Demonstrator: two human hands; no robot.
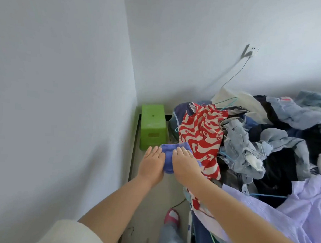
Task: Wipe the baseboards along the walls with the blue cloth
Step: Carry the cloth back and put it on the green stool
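Observation:
The blue cloth (168, 156) hangs bunched between my two hands, above the floor near the room's corner. My left hand (152, 163) holds its left edge and my right hand (184, 165) holds its right edge. Both hands are seen from the back with the fingers pointing forward, and the thumbs are hidden under the cloth. A dark baseboard (133, 149) runs along the foot of the left wall, just left of my left hand. A short piece of it shows at the back wall (168, 118).
A green plastic stool (152, 124) stands in the corner just beyond the cloth. A big heap of clothes (246, 142) with a red-and-white garment (201, 133) fills the right side. A narrow strip of floor (153, 203) lies between wall and heap. A cable hangs from a wall socket (252, 51).

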